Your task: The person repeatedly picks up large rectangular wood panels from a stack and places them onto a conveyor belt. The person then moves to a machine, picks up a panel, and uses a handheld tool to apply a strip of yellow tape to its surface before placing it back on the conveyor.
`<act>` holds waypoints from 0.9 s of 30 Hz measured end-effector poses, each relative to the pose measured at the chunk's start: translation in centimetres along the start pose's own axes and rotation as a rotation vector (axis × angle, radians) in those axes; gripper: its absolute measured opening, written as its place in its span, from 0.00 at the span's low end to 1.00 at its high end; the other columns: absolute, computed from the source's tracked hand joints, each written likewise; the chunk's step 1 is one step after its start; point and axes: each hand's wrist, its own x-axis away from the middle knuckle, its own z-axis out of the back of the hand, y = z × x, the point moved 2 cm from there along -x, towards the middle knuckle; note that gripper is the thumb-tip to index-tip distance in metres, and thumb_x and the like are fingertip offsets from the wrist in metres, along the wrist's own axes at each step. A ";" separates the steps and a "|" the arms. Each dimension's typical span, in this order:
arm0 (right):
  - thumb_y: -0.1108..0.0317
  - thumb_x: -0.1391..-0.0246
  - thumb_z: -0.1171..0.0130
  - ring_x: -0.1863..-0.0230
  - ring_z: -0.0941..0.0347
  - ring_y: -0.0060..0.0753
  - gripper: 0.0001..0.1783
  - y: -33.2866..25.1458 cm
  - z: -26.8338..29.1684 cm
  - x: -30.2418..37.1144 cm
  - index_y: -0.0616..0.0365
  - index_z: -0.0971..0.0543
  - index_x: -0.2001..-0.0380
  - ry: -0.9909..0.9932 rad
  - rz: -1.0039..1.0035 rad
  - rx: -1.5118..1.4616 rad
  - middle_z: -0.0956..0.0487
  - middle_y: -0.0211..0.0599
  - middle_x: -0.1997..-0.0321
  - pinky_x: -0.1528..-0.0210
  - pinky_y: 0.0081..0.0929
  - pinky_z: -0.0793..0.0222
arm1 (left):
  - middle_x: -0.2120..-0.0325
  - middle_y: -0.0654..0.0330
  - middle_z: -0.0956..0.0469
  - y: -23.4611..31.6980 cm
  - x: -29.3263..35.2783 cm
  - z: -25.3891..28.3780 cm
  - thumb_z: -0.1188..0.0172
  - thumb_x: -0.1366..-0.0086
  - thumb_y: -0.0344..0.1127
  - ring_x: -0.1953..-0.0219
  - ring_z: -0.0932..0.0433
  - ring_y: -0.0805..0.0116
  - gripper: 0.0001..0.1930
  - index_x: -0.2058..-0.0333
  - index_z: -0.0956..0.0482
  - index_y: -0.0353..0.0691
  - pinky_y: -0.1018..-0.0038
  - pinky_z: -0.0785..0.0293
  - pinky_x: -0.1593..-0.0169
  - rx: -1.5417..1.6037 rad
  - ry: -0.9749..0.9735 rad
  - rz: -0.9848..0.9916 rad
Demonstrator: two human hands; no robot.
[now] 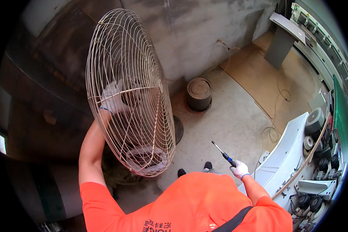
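A large round wire fan guard (158,116), off-white and dusty, stands on edge at my left. My left hand (113,97), in a white glove, is at the fan's open left side, seen partly through the wires. Its thumb and fingers curve around the dark middle part of the fan; the exact contact is hidden. My right hand (240,169), also gloved, is low at the right, apart from the fan. It is closed round the blue-and-black handle of a screwdriver (227,157), whose long metal shaft points up and left.
A dark round drum (199,94) stands on the concrete floor beyond the fan. At right, a white bench (276,154) carries bolts, with wheels and motor parts behind it. A cable (272,133) trails across the brown floor sheet (255,73). A grey wall (197,38) rises behind.
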 end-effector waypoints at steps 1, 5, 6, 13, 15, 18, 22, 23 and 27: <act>0.52 0.47 0.40 0.51 0.19 0.57 0.23 -0.3 -0.3 -0.7 0.49 0.18 0.49 -0.008 -0.012 -0.009 0.15 0.51 0.56 0.48 0.48 0.24 | 0.37 0.39 0.32 -0.5 -0.9 -0.5 0.19 0.67 0.65 0.35 0.30 0.41 0.67 0.30 0.39 0.37 0.52 0.32 0.33 0.007 0.046 -0.029; 0.51 0.48 0.38 0.50 0.19 0.58 0.25 0.9 -0.5 -0.8 0.50 0.19 0.49 -0.046 -0.051 -0.014 0.15 0.52 0.56 0.47 0.47 0.25 | 0.43 0.39 0.26 1.8 -3.9 -0.4 0.23 0.64 0.69 0.40 0.25 0.43 0.61 0.34 0.32 0.37 0.54 0.26 0.38 0.025 0.225 -0.096; 0.51 0.48 0.38 0.50 0.19 0.58 0.25 0.8 -0.2 -0.6 0.50 0.19 0.49 -0.053 -0.056 -0.014 0.15 0.52 0.56 0.47 0.47 0.25 | 0.43 0.39 0.26 2.7 -4.3 0.3 0.21 0.65 0.66 0.40 0.26 0.42 0.62 0.33 0.34 0.36 0.53 0.27 0.38 0.040 0.139 -0.052; 0.52 0.47 0.39 0.51 0.19 0.58 0.26 2.8 0.3 -0.7 0.51 0.19 0.47 -0.021 -0.079 -0.118 0.16 0.54 0.57 0.48 0.46 0.25 | 0.39 0.36 0.30 4.3 -2.2 2.1 0.18 0.63 0.59 0.37 0.29 0.39 0.60 0.34 0.34 0.30 0.55 0.32 0.32 0.206 0.037 -0.046; 0.53 0.46 0.40 0.49 0.20 0.57 0.25 3.0 1.0 -0.2 0.50 0.18 0.47 -0.033 -0.100 -0.117 0.16 0.52 0.55 0.46 0.47 0.25 | 0.39 0.37 0.29 5.3 -0.4 0.9 0.17 0.63 0.58 0.36 0.29 0.39 0.60 0.35 0.33 0.30 0.56 0.33 0.32 0.196 0.127 -0.045; 0.53 0.46 0.41 0.49 0.20 0.57 0.24 2.9 2.5 0.2 0.49 0.18 0.48 -0.054 -0.112 -0.083 0.15 0.51 0.54 0.46 0.47 0.25 | 0.40 0.40 0.28 7.9 0.4 2.1 0.16 0.64 0.54 0.37 0.29 0.40 0.59 0.34 0.33 0.33 0.55 0.33 0.32 0.332 0.156 -0.091; 0.53 0.45 0.41 0.48 0.20 0.57 0.23 1.9 3.7 0.4 0.47 0.19 0.47 0.020 -0.087 -0.079 0.15 0.51 0.54 0.45 0.47 0.25 | 0.41 0.43 0.27 4.2 0.4 -0.2 0.16 0.64 0.55 0.39 0.28 0.41 0.59 0.35 0.33 0.35 0.54 0.32 0.33 0.170 0.240 -0.170; 0.53 0.45 0.41 0.48 0.20 0.57 0.24 2.4 3.7 0.4 0.47 0.19 0.47 0.064 -0.089 -0.100 0.15 0.51 0.54 0.45 0.47 0.25 | 0.41 0.44 0.26 5.0 0.2 0.2 0.16 0.66 0.55 0.39 0.29 0.42 0.59 0.35 0.33 0.35 0.54 0.32 0.33 0.201 0.216 -0.152; 0.52 0.45 0.41 0.47 0.20 0.57 0.26 2.2 3.5 1.7 0.45 0.20 0.44 0.130 -0.114 -0.151 0.16 0.50 0.51 0.44 0.47 0.25 | 0.41 0.44 0.28 7.0 -1.1 1.7 0.16 0.71 0.56 0.38 0.31 0.42 0.62 0.35 0.33 0.35 0.52 0.34 0.33 0.308 -0.006 -0.108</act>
